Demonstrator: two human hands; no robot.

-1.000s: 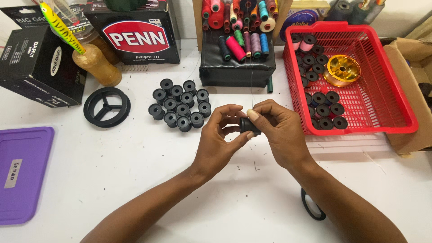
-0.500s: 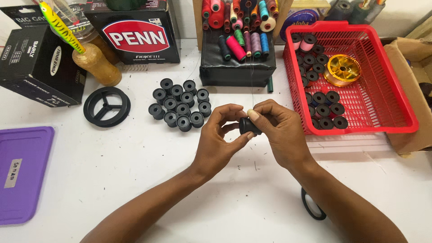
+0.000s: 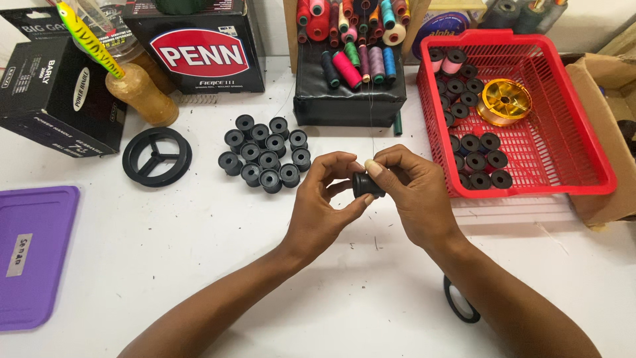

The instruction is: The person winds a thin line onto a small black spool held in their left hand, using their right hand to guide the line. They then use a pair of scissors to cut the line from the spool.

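A small black bobbin [image 3: 366,185] is pinched between both hands over the white table [image 3: 199,265], left hand [image 3: 324,212] gripping it from below with thumb and fingers, right hand [image 3: 411,192] clamped on it from the other side. Just beyond, a cluster of black bobbins [image 3: 265,152] is sat on the table. Further right, more are kept in the red basket [image 3: 583,152] beside a gold spool [image 3: 505,101]
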